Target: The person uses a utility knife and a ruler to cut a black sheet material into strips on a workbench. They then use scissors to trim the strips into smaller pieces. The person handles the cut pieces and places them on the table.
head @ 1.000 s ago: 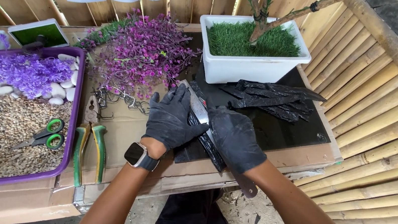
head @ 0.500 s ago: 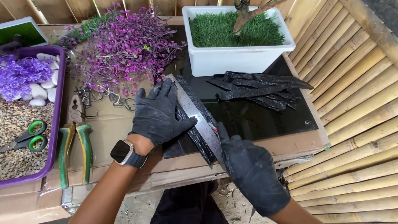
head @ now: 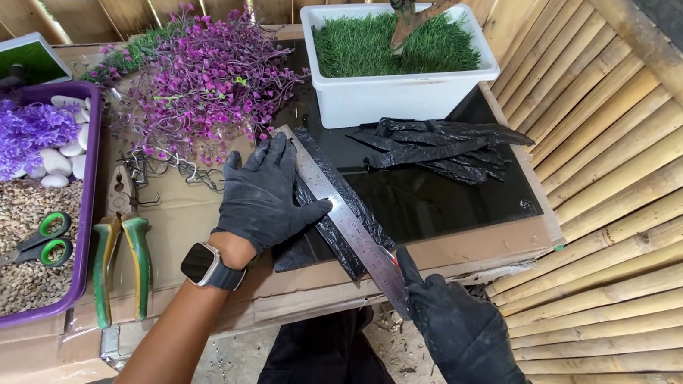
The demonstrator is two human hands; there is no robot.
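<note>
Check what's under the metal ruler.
Under the metal ruler lies a strip of black plastic sheet, its edges showing on both sides. The left hand presses the ruler down; the right hand is at its near end. Anything under the strip is covered.

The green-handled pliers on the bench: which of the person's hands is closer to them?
Left. The left hand presses the metal ruler just right of the green-handled pliers. The right hand is far off at the ruler's lower end, past the bench edge.
</note>
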